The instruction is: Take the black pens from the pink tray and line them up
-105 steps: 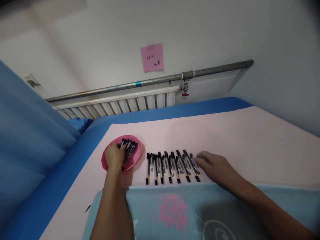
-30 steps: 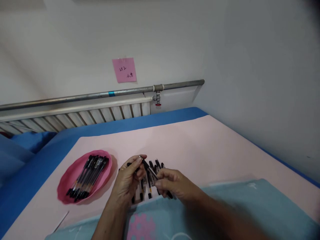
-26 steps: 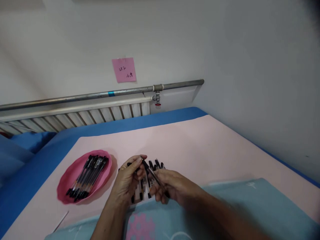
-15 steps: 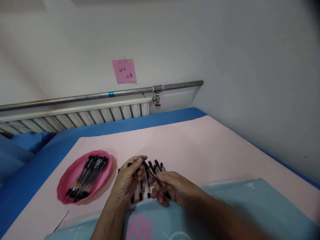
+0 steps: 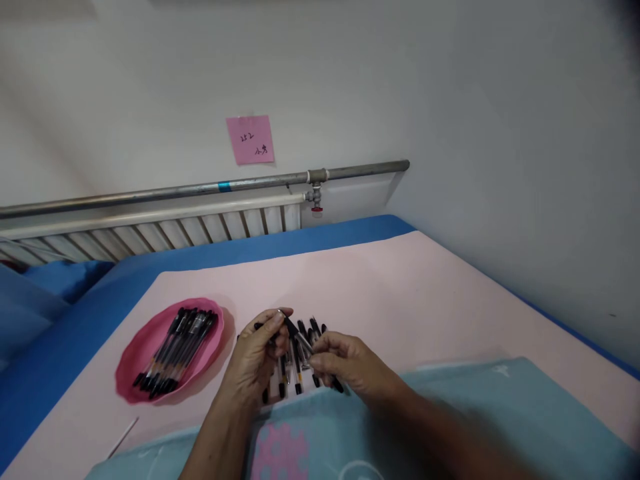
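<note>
My left hand [image 5: 263, 343] is closed, thumb and fingertips pinching the black upper end of a pen [image 5: 303, 341]. Its clear barrel slants down to the right. Another black tip [image 5: 259, 326] pokes out behind the left thumb, mostly hidden by the hand. My right hand [image 5: 345, 363] has its thumb and index finger closed on the lower part of the same pen. A black end [image 5: 337, 385] shows beneath the right fingers; whether it belongs to this pen, I cannot tell. Several loose black-capped pens [image 5: 299, 387] lie under and between both hands, partly covered.
To the left, a pink scalloped dish [image 5: 125, 383] holds a bundle of black pens [image 5: 180, 350]. A thin white stick [image 5: 123, 438] lies near the front left. A teal cloth [image 5: 470, 400] covers the near edge of the pink tabletop [image 5: 380, 287]. Behind stand a radiator [image 5: 235, 223] and pipe [image 5: 270, 181].
My right fingers have shifted slightly upward and changed their grip, curled less beneath the pen. The left hand keeps its pinch, nearly still. The view has moved slightly.
</note>
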Demonstrator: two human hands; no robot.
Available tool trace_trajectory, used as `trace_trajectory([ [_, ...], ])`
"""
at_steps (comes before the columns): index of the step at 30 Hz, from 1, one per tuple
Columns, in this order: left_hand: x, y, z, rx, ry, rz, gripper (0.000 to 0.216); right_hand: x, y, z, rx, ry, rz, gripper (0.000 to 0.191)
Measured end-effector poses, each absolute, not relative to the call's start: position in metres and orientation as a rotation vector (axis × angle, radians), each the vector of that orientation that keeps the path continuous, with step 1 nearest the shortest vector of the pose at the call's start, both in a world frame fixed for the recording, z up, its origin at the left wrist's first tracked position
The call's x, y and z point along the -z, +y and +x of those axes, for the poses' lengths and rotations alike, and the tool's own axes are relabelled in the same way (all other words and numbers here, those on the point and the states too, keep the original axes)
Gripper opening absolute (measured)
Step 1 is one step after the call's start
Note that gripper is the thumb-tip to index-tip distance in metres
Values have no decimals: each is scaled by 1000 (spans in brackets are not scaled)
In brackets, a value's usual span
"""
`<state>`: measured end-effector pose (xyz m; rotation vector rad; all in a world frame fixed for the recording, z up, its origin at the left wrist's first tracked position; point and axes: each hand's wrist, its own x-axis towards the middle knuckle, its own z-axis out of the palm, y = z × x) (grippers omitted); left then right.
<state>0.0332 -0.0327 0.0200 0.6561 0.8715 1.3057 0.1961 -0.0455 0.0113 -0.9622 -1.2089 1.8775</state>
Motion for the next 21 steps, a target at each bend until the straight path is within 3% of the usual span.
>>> trace_trajectory([
  [6, -20, -30, 31, -1304, 873, 635, 21, -11, -47, 195, -2050, -1213, -948, 26],
  [14, -25, -27, 14, -1396, 802, 672, 9, -13, -46, 200, -1983, -1137, -963, 21],
  [21, -25, -34, 26, -1239, 875, 726, 14, -16, -46, 199, -1955, -1123, -973, 21],
])
